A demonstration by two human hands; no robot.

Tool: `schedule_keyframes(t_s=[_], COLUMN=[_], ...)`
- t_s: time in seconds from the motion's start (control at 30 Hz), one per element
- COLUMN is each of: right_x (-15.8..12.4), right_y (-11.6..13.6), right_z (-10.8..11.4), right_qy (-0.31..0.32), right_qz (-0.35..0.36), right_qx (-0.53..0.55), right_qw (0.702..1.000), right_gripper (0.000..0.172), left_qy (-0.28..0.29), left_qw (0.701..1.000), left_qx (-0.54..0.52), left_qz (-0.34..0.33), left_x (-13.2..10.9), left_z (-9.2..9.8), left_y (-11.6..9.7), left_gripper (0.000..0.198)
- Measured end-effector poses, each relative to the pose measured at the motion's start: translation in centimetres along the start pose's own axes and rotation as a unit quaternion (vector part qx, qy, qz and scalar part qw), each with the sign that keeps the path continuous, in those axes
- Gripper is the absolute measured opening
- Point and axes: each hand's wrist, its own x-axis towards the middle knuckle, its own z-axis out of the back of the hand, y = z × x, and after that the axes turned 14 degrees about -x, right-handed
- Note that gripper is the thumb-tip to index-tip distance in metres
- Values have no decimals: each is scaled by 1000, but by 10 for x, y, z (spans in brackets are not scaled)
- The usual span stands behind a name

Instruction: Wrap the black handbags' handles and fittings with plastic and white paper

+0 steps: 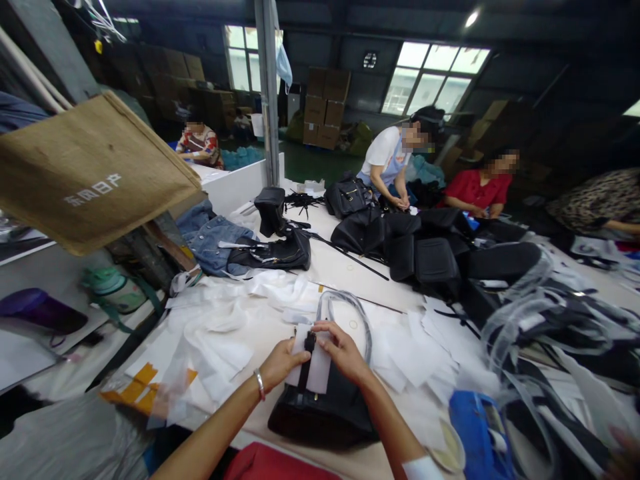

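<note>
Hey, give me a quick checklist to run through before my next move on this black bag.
1. Left hand at the black strap: ok.
2. Right hand near the strap's upper end: ok.
3. White sheet behind the strap, over the black bag: ok.
4. Clear wrap on the bag's handle: ok.
5. Strap fastened: cannot tell; fingers partly cover its upper end.

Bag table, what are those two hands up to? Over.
Left hand and right hand at black strap. White sheet between strap and black bag. Loose papers either side, none over strap.
</note>
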Motion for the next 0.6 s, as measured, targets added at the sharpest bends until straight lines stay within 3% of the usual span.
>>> schedule_keyframes(t_s=[0.33,0.6], right_x=[0,-1], right_y=[-3,-1], right_z=[11,14], right_qy=[58,44], right_qz=[-7,3], right_qx=[-22,-54], right_qw=[998,998], right_gripper=[32,26], left_qy=[27,25], left_qw=[1000,999], left_qx=[-12,21], left_qz=[10,15], left_x=[-3,-1], left_z=[-7,-3], left_y=[-4,-2], left_gripper=[47,44])
